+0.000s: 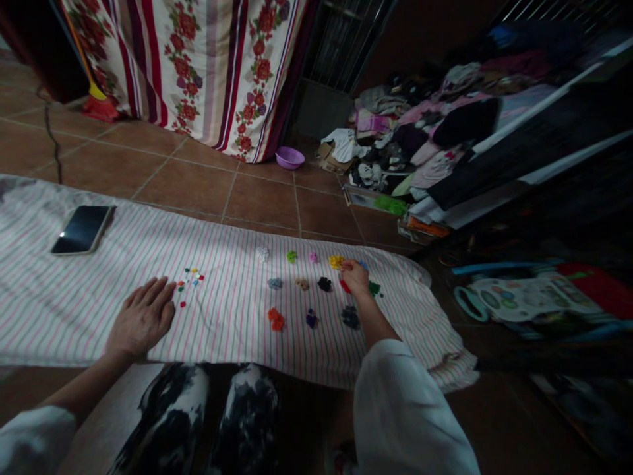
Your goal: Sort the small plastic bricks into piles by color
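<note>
On a striped cloth (222, 264), my left hand (141, 318) lies flat with its fingers stretched out. Its fingertips are beside a loose scatter of tiny mixed-colour pieces (194, 282), with one red piece (182, 304) apart from them. My right hand (357, 277) reaches over the sorted piles, thumb and fingers pinched at the edge of the yellow pile (335, 262). Whatever is between those fingertips is too small to make out. Red pieces (345, 286), blue pieces (363, 265) and a green pile (374, 288) are partly covered by this hand.
Other small piles include white (263, 254), lime (291, 256), pink (313, 258), grey (275, 284), tan (301, 284), black (324, 284), orange (275, 319), purple (311, 318) and dark grey (350, 316). A phone (83, 229) lies at left. Beyond are a purple basin (289, 158) and heaped clothes.
</note>
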A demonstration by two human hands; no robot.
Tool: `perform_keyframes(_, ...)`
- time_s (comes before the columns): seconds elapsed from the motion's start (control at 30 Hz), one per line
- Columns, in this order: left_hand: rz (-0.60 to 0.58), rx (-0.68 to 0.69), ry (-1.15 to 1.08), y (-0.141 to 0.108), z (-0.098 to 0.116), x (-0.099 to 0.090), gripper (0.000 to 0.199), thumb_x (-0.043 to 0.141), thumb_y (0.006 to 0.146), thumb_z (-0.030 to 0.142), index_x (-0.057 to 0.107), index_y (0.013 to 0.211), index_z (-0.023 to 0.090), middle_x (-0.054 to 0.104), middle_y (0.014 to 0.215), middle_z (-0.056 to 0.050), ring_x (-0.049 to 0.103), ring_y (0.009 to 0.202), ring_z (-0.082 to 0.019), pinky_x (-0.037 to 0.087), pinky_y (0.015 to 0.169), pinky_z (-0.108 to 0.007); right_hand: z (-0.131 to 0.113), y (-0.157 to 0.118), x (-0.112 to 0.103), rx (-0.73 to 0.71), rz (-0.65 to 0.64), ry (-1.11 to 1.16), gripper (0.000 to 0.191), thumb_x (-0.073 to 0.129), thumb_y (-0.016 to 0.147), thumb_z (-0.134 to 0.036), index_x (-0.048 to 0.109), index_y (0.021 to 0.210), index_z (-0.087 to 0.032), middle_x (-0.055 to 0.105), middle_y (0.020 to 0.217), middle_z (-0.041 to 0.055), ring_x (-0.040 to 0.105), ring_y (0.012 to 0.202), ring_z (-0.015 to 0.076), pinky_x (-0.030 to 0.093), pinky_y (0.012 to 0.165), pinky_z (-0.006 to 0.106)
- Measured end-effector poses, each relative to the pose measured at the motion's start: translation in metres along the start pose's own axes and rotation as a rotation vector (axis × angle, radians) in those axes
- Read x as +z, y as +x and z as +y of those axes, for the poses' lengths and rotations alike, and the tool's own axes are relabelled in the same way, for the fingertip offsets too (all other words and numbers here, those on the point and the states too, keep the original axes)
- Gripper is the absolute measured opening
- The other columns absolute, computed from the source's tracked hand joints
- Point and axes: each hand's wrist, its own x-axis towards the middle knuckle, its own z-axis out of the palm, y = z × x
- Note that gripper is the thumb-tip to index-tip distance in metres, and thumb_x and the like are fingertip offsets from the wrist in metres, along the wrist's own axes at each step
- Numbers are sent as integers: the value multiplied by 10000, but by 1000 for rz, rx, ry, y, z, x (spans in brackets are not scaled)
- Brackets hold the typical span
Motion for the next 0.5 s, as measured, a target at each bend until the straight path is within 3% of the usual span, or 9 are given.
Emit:
perform_keyframes(0.2,10,26,3,-1,-2,3,530,316,935,375,607,1329,173,627,1411,-157,494,1409,-324,414,1139,-542,-14,-10,-6,-55,-117,0,308,508,745,-81,782,807,-207,787,925,41,722,928,186,517,912,279)
perform_keyframes(0.4,12,20,1,-2,-2,3,515,328,930,375,597,1335,203,630,1411,-150,496,1413,-323,400,1155,-522,-17,-12,-4,-63,-123,-45,365,506,768,-70,805,952,-172,791,1017,81,721,1006,194,514,966,304)
perform_keyframes(0.5,5,16,1,-1,0,2,525,317,929,375,606,1317,172,629,1404,-176,501,1402,-344,404,1141,-542,-24,-14,-5,-100,-134,-42,354,499,776,-68,802,924,-174,791,1024,74,718,1005,194,517,960,298)
